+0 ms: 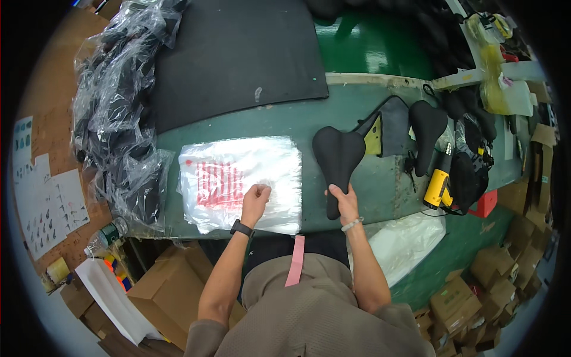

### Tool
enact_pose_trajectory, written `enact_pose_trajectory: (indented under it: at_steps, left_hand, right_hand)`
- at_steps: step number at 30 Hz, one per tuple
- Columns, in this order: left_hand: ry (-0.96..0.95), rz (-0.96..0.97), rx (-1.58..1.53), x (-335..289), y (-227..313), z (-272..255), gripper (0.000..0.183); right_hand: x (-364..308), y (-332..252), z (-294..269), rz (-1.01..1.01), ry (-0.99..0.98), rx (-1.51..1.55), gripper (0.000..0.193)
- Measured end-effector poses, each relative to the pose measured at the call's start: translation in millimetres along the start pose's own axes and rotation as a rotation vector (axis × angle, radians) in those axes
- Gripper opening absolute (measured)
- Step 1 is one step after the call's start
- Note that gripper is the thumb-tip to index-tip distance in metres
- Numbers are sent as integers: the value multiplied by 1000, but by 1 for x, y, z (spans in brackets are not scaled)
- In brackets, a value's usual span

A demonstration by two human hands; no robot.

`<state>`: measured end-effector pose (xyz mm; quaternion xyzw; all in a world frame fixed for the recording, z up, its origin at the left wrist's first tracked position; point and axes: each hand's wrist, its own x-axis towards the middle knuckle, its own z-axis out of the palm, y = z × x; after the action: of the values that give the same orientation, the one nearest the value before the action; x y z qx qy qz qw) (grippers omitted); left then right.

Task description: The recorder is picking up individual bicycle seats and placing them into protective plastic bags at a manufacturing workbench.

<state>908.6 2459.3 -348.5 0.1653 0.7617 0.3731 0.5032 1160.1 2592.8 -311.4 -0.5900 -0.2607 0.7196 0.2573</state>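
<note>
A black bicycle saddle [339, 152] lies at the front of the green workbench, wide end away from me. My right hand [346, 205] is closed round its narrow nose, thumb on top. Left of it sits a flat stack of clear plastic bags [279, 157] with red printing. On top of that stack is my left hand [256, 202], its fingers pinched together on the thin film of a bag; the fingertips are partly hidden. Another black saddle [425, 128] rests farther right, beside a dark grey and yellow cloth [392, 125].
A yellow heat gun [437, 187] stands at the right, near a red box [485, 204]. Bagged black saddles [119, 119] are heaped along the left. A black mat [238, 53] covers the bench's back. Below are cardboard boxes [169, 279] and white plastic sheeting [404, 244].
</note>
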Motion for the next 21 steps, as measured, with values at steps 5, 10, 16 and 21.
enact_pose_trajectory:
  at_steps: [5,10,16,21]
  left_hand:
    - [249,320,221,-33,67,18,51]
    - [-278,297,-205,-46,111,73,84]
    - [-319,50,-514,-48,113,76,59]
    - [-299,50,-391,-58,106,83,67]
  right_hand:
    - [-39,-25,-12,245,-201,292,34]
    - [-70,-23,-6,426,-427,576,40]
    - [-96,-19,12,380,-373,379,58]
    - [-122,68,-147,150,24,-1430,36]
